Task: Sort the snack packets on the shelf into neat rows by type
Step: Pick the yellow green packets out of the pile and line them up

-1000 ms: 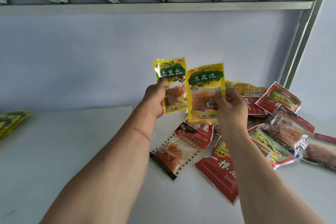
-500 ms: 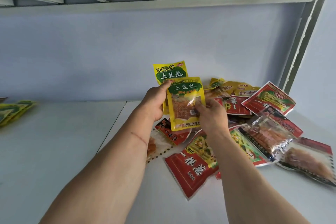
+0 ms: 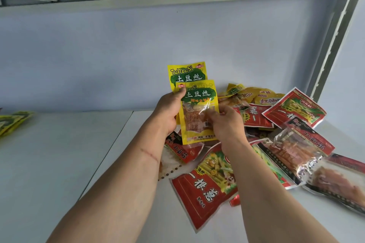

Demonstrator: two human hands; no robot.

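head view: left hand [image 3: 167, 112] grips two yellow packets [image 3: 197, 112], right hand [image 3: 225, 122] pinches front one; stacking matching type, next carry to yellow pile [image 3: 13, 122].

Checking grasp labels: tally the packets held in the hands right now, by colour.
Yellow-and-green plastic snack packets: 2, overlapped, gripped by the left hand; the right hand pinches the front one.
Red plastic snack packets: 0 held; they lie on the shelf.
Total held: 2
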